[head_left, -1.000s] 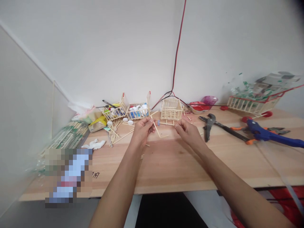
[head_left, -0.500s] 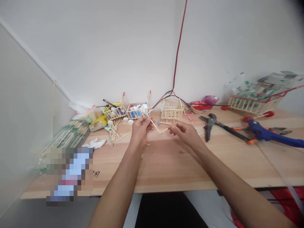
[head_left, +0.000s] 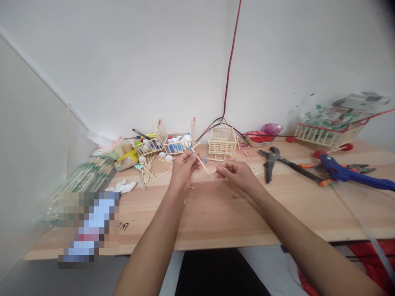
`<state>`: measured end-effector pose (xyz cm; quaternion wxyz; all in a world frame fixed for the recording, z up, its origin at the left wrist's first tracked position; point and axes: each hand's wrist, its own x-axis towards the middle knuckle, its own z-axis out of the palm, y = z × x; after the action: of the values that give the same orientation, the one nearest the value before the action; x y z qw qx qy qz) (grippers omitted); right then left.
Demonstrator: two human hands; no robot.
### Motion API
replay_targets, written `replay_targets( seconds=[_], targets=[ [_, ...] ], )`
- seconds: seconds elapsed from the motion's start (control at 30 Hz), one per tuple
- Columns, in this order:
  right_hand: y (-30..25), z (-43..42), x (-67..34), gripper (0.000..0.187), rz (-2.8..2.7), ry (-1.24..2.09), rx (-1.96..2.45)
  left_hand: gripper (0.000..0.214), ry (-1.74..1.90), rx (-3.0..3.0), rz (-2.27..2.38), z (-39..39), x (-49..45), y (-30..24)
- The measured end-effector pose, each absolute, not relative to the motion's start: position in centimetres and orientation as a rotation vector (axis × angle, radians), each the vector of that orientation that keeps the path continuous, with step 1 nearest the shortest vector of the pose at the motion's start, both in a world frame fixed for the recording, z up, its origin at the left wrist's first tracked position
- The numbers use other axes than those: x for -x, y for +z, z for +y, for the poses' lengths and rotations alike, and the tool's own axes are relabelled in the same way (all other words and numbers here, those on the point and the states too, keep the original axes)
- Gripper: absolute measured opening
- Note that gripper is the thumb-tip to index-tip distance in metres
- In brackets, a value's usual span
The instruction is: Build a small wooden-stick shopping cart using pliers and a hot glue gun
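My left hand (head_left: 186, 165) pinches a thin pale wooden stick (head_left: 203, 163), part of a small frame of joined sticks that slants down toward the right. With its fingertips, my right hand (head_left: 231, 169) pinches a short wooden stick (head_left: 212, 171) that meets the lower end of the first at an angle. Whether the two are fixed together I cannot tell. Both hands are above the wooden table. Just behind them stands a small cart made of sticks (head_left: 221, 142), with no load visible in it.
Two small stick carts (head_left: 178, 144) with bottle caps and pens stand at the back, near loose sticks (head_left: 148, 173). Bundled sticks (head_left: 92, 176) lie left. Right are black-handled cutters (head_left: 290, 166), a blue glue gun (head_left: 345, 170) and a larger cart (head_left: 330, 135) of bottles. A cable (head_left: 230, 70) hangs down the wall.
My right hand has shifted slightly left, and its short stick still meets the longer one's lower end. My left hand keeps its hold. The view has moved slightly.
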<state>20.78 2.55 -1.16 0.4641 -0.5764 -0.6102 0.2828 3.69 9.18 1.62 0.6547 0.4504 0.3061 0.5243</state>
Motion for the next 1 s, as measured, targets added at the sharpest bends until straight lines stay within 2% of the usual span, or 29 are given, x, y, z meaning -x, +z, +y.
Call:
replay_targets(
  seconds=[0.27,0.57,0.77,1.0],
  targets=[
    [-1.3,2.8,-21.3,0.028,-1.448,0.576,1.377,0.02,1.202,-1.002,0.695,9.2,-3.2,1.9],
    [-1.1,2.7,-21.6,0.023,-1.445,0.475,1.37,0.027,0.815,-1.068,0.575,8.7,-3.4,1.5],
    [-0.2,2.2,-20.7,0.023,-1.565,0.255,1.266,0.028,0.768,-1.095,0.558,8.4,-3.6,1.4],
    [-0.1,2.0,-20.5,0.015,-1.669,0.179,1.297,0.032,0.7,-1.107,0.556,8.1,-4.0,1.1]
  ],
)
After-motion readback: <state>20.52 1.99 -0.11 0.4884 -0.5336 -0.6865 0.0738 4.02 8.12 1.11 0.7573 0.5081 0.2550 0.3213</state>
